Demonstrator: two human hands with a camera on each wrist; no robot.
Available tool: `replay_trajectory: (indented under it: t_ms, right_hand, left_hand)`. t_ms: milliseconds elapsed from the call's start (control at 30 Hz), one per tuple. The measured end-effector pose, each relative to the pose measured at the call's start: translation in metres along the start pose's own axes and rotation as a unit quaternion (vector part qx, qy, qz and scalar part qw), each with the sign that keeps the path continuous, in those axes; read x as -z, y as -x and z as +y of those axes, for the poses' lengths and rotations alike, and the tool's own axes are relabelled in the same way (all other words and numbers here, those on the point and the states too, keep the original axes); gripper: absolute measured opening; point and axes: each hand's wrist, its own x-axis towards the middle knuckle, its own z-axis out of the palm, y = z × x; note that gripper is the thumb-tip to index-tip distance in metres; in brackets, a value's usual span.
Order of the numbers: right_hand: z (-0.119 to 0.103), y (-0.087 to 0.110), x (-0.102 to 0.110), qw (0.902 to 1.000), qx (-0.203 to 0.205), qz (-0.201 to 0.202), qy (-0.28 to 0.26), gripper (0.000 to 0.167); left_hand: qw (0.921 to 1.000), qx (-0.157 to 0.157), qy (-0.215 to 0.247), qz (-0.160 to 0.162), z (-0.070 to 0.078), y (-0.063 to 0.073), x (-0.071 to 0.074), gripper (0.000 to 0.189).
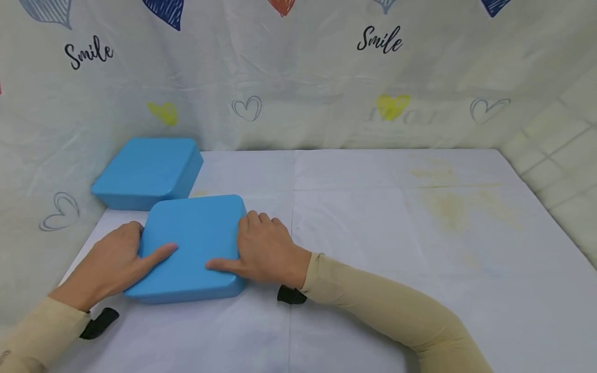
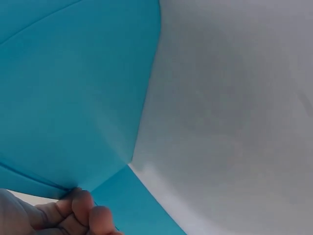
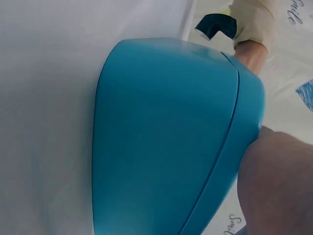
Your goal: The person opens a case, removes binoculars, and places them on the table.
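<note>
A blue box (image 1: pixel 196 228) with rounded corners sits on the white-covered table, left of the middle. My left hand (image 1: pixel 109 259) grips its left side, thumb lying on the top. On the opposite side my right hand (image 1: pixel 270 251) holds it, thumb across the top and fingers over the right edge. The right wrist view shows a lid seam (image 3: pixel 230 122) running along the box's wall. Curled fingers of the left hand (image 2: pixel 80 210) meet the box's edge in the left wrist view. Behind it stands a second blue box (image 1: pixel 149 166), overlapped by the near one in the head view.
A white cloth (image 1: pixel 373 248) with faint yellowish stains covers the table. At the back and left hangs a pale curtain (image 1: pixel 317 72) printed with hearts and the word Smile. Tiles (image 1: pixel 569 134) show at the right. Each wrist bears a black strap-like piece (image 1: pixel 291 294).
</note>
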Motion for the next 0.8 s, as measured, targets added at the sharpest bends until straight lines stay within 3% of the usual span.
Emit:
replay_trajectory:
  t_ms: [200, 500, 800]
  right_hand:
    - [0.008, -0.001, 0.000, 0.9992, -0.024, -0.028, -0.018, 0.100]
    - [0.022, 0.003, 0.001, 0.9996, -0.018, -0.016, -0.017, 0.096]
    - [0.035, 0.007, 0.003, 0.9997, -0.021, -0.006, -0.005, 0.093]
  left_hand:
    - [0.9995, -0.021, -0.012, 0.021, 0.009, -0.004, -0.002, 0.083]
    - [0.9967, -0.046, -0.048, 0.045, 0.021, -0.012, -0.005, 0.085]
    - [0.9935, -0.064, -0.057, 0.075, 0.034, -0.019, -0.008, 0.076]
